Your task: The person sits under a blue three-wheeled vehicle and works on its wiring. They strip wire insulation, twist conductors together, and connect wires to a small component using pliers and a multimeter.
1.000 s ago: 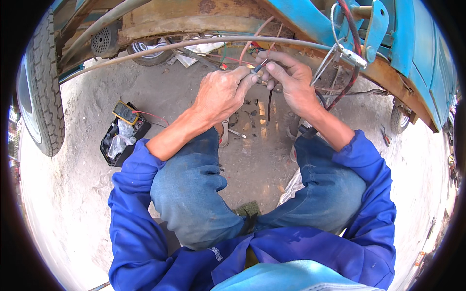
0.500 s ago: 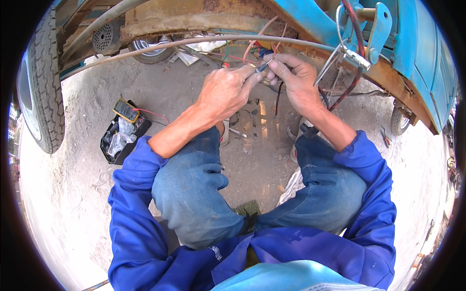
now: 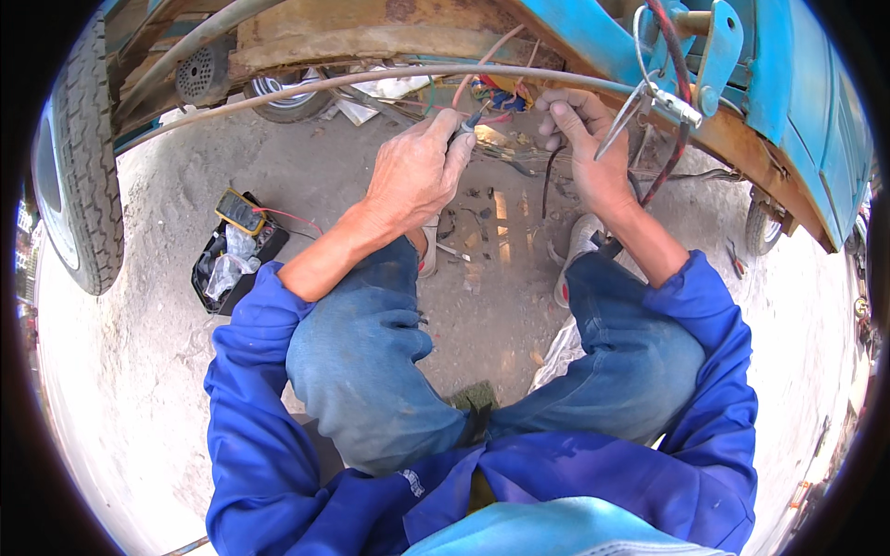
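Note:
My left hand (image 3: pixel 417 171) is closed, thumb against fingers. It grips a dark grey cable end (image 3: pixel 471 120) whose thin, lighter tip points up and to the right, past the thumb. To the right, apart from it, my right hand (image 3: pixel 586 134) has its fingers curled in toward the thumb. A short black wire (image 3: pixel 547 181) hangs down from these fingers; where they pinch it is partly hidden. Just right of that hand, a metal clamp (image 3: pixel 672 107) hangs with a loop of wire and a black-and-red cable (image 3: pixel 677 56).
A rusty blue vehicle frame (image 3: pixel 783 102) arches overhead, with a long curved rod (image 3: pixel 371 72) below it. A large tyre (image 3: pixel 93 176) stands at left. On the ground lie a black case (image 3: pixel 209 273) with a yellow multimeter (image 3: pixel 241 211), and pliers (image 3: pixel 737 259) at right.
My hands were together at the grey cable end; now they are apart. My right hand has moved right with the black wire, and my left slightly left, still gripping the cable end.

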Demonstrator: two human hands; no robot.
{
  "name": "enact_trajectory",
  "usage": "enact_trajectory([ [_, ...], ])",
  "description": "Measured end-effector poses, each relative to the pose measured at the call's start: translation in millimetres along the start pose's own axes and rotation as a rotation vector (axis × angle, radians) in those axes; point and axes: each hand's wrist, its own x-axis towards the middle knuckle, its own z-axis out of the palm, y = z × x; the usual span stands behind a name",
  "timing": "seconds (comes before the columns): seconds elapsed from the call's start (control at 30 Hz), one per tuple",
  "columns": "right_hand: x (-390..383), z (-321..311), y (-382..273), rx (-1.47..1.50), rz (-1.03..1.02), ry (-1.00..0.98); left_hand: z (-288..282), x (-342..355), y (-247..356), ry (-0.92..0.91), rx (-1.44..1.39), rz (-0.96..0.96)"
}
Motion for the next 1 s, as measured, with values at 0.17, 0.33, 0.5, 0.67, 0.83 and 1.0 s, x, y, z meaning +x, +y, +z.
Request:
enact_trajectory([
  [0.17, 1, -3, 15, -0.128, 0.075, -0.040, 5, 5, -2, 0.000, -0.257, -0.084],
  [0.33, 4, 5, 35, -0.420, 0.071, -0.118, 7, 10, 4, 0.033, -0.396, -0.207],
  [0.5, 9, 12, 52, -0.525, 0.014, -0.115, 12, 16, 2, 0.038, -0.417, -0.246],
  [0.67, 23, 1, 73, -0.569, -0.083, -0.053, 2, 10, -5, 0.199, -0.427, -0.243],
  [0.83, 20, -15, 91, -0.701, 0.145, -0.095, -5, 10, -11, 0.327, -0.554, -0.225],
  [1.0, 15, -28, 104, -0.801, 0.069, -0.149, -7, 9, -14, 0.409, -0.563, -0.173],
])
